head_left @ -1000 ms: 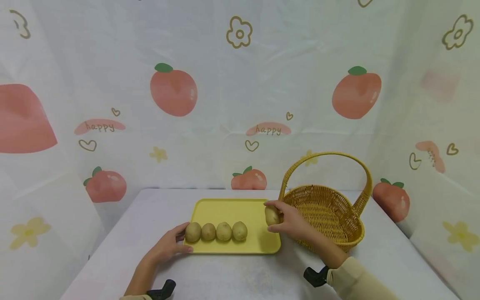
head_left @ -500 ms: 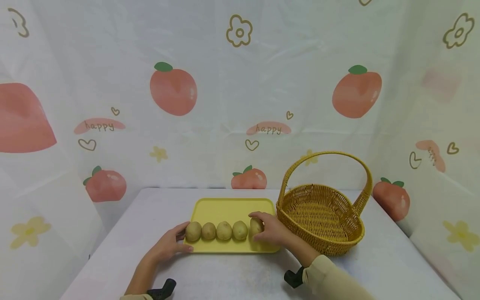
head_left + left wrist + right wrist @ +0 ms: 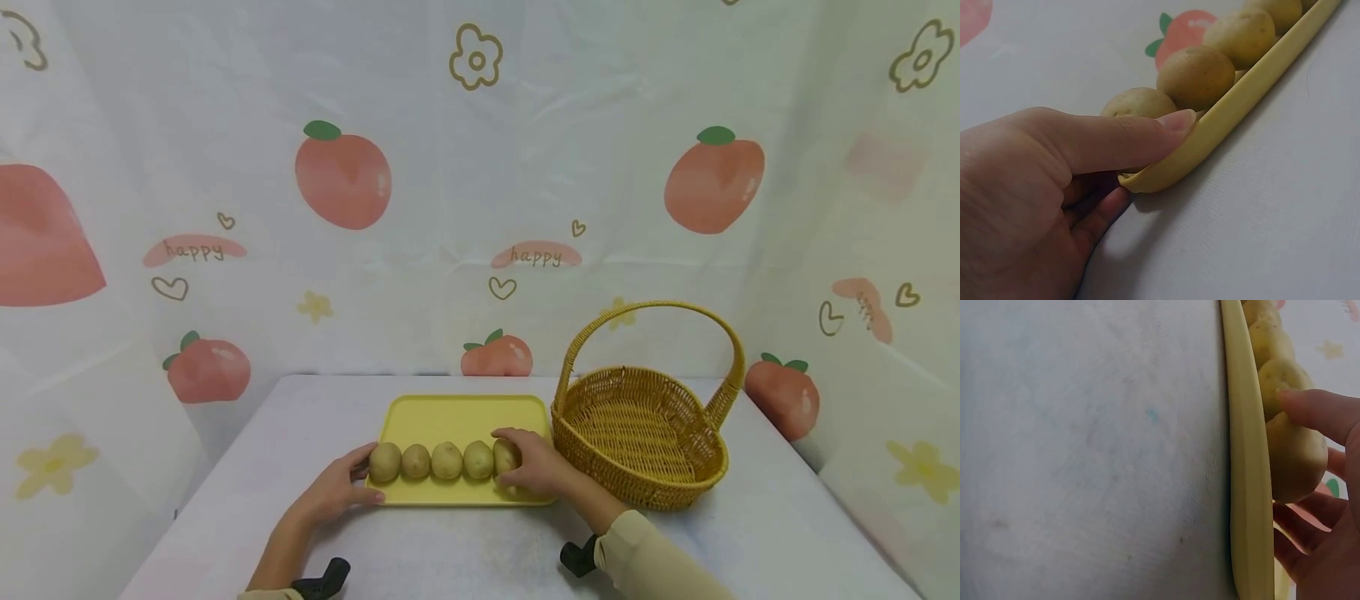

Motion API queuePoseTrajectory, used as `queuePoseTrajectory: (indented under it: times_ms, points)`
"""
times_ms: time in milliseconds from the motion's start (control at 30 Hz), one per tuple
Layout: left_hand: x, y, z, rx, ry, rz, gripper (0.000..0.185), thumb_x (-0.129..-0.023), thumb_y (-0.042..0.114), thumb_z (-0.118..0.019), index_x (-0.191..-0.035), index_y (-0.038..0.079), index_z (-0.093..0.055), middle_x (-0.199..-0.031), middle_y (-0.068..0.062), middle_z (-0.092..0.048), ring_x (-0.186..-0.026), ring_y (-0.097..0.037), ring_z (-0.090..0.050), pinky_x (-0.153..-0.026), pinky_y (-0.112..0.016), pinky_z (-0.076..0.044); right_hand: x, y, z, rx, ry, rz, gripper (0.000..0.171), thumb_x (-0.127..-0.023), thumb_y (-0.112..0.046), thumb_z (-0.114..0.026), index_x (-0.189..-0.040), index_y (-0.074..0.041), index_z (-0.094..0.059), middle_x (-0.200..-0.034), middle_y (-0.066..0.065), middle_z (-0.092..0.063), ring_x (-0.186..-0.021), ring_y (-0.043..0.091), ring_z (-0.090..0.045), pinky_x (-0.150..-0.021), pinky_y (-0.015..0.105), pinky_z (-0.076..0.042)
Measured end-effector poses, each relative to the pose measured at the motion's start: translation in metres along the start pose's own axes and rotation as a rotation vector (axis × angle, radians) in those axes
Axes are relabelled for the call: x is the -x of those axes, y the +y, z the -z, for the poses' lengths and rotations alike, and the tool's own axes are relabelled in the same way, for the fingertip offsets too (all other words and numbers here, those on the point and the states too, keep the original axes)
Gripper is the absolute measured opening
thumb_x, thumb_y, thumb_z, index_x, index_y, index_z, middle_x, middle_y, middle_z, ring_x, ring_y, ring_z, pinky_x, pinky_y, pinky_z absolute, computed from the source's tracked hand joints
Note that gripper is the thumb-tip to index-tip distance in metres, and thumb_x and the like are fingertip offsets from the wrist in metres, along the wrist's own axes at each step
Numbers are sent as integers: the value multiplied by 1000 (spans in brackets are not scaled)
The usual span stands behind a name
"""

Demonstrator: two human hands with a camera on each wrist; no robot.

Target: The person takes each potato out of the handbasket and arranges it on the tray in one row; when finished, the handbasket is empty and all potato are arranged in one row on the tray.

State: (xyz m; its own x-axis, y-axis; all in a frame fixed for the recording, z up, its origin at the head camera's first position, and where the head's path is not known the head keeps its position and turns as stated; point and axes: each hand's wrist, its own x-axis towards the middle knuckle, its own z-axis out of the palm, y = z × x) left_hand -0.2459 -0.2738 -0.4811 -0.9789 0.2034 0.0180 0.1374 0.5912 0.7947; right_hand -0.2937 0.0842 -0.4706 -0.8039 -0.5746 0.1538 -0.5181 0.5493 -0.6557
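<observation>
Several potatoes [image 3: 447, 461] stand in a close row along the front part of a yellow tray [image 3: 457, 417]. My left hand [image 3: 330, 492] grips the tray's left end; the left wrist view shows the thumb over the rim [image 3: 1235, 125] and fingertips below it. At the row's right end, my right hand [image 3: 542, 467] holds the last potato [image 3: 504, 457], thumb on the near side and fingers behind. In the right wrist view that potato [image 3: 1297, 462] sits right up against its neighbour [image 3: 1275, 375], close inside the tray's rim [image 3: 1250, 462].
A woven yellow-brown basket [image 3: 637, 492] with a tall arched handle stands right of the tray, close to my right forearm. The table [image 3: 450, 550] has a white cover. A white curtain [image 3: 420, 317] printed with peaches hangs behind and at both sides.
My right hand has brought a potato leftward from beside the basket down onto the tray, up to the row's right end. The left hand stays at the tray's left end.
</observation>
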Motion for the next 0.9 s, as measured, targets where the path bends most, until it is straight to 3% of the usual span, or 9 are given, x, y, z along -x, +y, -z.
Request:
queuePoseTrajectory:
  times_ms: [167,300,533,700,900]
  points:
    - [1,-3,1,2,7,1,95,-68,17,-88,-143,-10,-37,-143,-30,-42,-121,-45,-51,-104,-54,-39,6,-1,0,-21,15,14,71,-77,-19,-82,-137,0,-50,-136,17,-52,-127,36,-46,-105,54,-37]
    - [3,-6,1,9,3,2,95,-68,18,-88,-144,-9,-37,-143,-29,-42,-120,-44,-52,-105,-53,-39,18,-7,3,-18,57,51,68,-78,-17,-81,-136,2,-50,-135,19,-51,-126,38,-47,-99,55,-43]
    - [0,-7,-1,8,-22,-15,96,-69,19,-88,-144,-10,-36,-143,-30,-41,-120,-44,-52,-105,-54,-38,61,-19,27,-62,159,181,57,-84,-14,-75,-136,-3,-52,-135,11,-54,-119,33,-52,-86,44,-54]
    - [1,-7,-2,27,-49,-80,97,-71,18,-86,-144,-14,-31,-146,-33,-35,-122,-47,-49,-106,-54,-36,99,-17,54,-31,299,266,49,-83,-7,-76,-128,-5,-59,-125,10,-61,-109,24,-59,-80,37,-56]
    - [12,-7,4,92,-9,-60,101,-71,13,-85,-148,-10,-24,-155,-32,-12,-131,-49,-38,-106,-48,-38,141,-3,87,112,553,305,39,-72,9,-78,-108,-5,-69,-97,4,-69,-83,17,-64,-71,22,-54]
